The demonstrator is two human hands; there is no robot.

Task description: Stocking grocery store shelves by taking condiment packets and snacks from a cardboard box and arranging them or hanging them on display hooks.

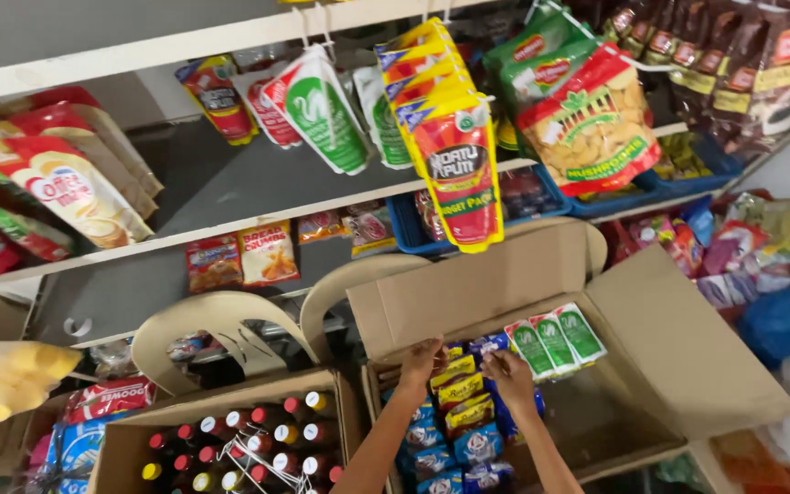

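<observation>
My left hand [421, 363] and my right hand [510, 379] reach into an open cardboard box [669, 348] that rests on beige plastic chairs. Between the two hands hangs a strip of small yellow and brown sachets [459, 389], and both hands grip its upper end. Under it lie blue sachets [473, 448] stacked in the box. A strip of green and white sachets [555, 341] leans against the box's back wall, just right of my right hand.
A second box of bottles with red and yellow caps [249, 448] stands at lower left. Shelves [258, 215] above carry hanging snack packs and pouches [454, 146]. Blue crates [596, 203] sit on the right shelf. Mixed packets pile at far right [752, 247].
</observation>
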